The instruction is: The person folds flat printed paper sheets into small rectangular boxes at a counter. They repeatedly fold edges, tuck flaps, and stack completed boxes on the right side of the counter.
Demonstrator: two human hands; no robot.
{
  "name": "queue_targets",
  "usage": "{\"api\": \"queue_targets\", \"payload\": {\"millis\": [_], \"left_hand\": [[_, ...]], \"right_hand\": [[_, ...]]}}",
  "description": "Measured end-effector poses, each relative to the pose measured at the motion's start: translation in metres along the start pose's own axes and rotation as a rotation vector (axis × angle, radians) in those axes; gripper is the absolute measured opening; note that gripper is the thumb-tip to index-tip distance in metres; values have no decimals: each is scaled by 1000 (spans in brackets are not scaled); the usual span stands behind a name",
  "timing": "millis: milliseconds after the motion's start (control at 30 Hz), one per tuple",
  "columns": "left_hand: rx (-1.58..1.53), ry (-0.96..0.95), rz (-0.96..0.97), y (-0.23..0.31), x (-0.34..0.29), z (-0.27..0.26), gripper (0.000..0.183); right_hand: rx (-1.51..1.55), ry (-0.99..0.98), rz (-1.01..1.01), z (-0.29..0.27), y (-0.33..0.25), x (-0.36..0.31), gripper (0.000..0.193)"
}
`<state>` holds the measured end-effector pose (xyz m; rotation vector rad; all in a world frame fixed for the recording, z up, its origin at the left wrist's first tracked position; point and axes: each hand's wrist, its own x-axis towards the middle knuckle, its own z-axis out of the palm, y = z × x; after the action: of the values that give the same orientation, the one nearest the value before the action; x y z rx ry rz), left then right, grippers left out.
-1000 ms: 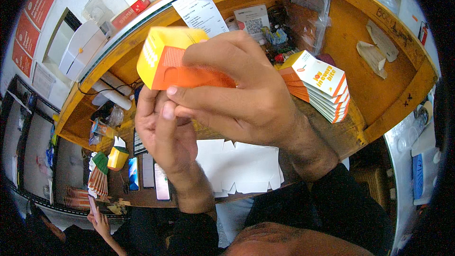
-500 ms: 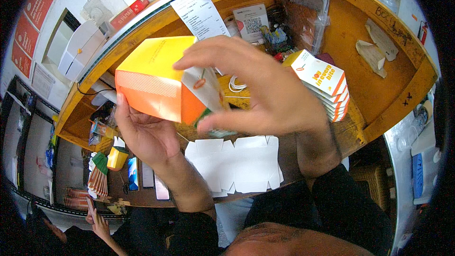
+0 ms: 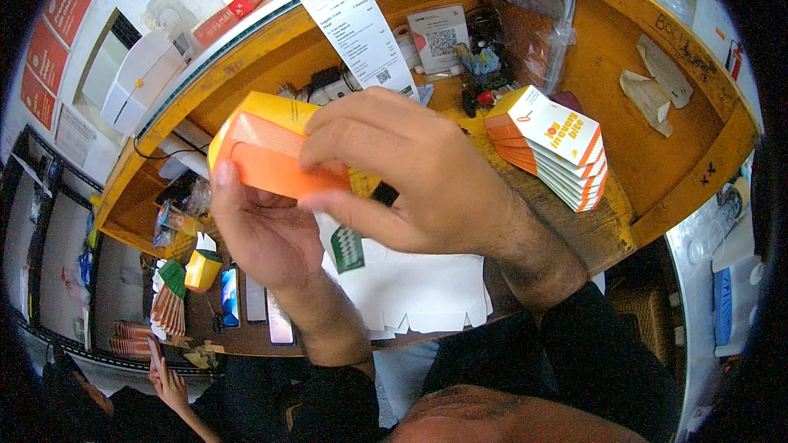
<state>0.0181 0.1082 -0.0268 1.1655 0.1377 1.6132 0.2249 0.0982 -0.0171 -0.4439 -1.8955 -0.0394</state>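
Observation:
A small yellow and orange paper food box (image 3: pixel 267 143) is held up above the table, tilted, with its orange striped side toward me. My left hand (image 3: pixel 275 234) cups it from below, thumb on the near left corner. My right hand (image 3: pixel 410 168) has its fingers and thumb closed around the box's right end, which they partly hide. A green checked flap (image 3: pixel 348 248) hangs down below the right thumb. Flat white box blanks (image 3: pixel 427 287) lie on the table beneath my hands. To the right leans a nested stack of made-up boxes (image 3: pixel 550 148).
At the left stand a yellow box (image 3: pixel 202 271) and another nested stack (image 3: pixel 169 303). Phones (image 3: pixel 280 320) lie near the table's front edge. A long printed receipt (image 3: pixel 361 41) hangs at the back. At lower left, another person's hand (image 3: pixel 171 387) holds a phone.
The box has turned and tipped, showing more of its orange side. My right hand has moved left from beside its open end and closed on it. A green flap now shows below.

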Motion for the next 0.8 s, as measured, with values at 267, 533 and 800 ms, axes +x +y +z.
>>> {"api": "queue_targets", "payload": {"millis": [267,533,800], "left_hand": [[360,81,232,-17,6,2,49],[1029,-226,23,-19,-2,23,57],[1142,-250,60,-25,-4,25,51]], "right_hand": [[-69,97,133,5,0,-1,29],[-123,234,377,-2,2,-1,14],[-91,195,344,-3,-4,-2,12]]}}
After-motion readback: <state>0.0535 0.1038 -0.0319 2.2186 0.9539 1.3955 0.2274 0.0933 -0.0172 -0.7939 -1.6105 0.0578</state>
